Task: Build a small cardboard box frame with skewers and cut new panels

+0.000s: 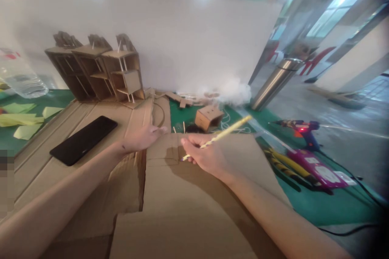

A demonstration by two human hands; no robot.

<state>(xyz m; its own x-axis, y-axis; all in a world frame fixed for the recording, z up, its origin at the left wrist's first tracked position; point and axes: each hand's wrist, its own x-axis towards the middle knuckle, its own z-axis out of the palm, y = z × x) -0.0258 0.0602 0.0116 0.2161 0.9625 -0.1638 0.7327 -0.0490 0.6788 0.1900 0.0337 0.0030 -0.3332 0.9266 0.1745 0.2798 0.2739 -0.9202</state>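
Observation:
My right hand (205,156) is closed around a yellow patterned pencil (232,128), whose dark tip points down at a sheet of brown cardboard (182,202). Faint drawn lines show on the cardboard by the tip. My left hand (144,137) lies at the sheet's upper left edge, fingers stretched to the right over it and holding nothing; its lower fingers are partly hidden. Under my left forearm lies more cardboard (127,186), with a black phone (84,139) on it.
Behind stand small cardboard shelf models (103,71) and a little cardboard box (209,117). To the right are a steel flask (275,85), a glue gun (304,129), yellow-black pliers (288,166) and a purple package (317,168). Yellow paper pieces (26,119) and a clear bottle (22,79) are left.

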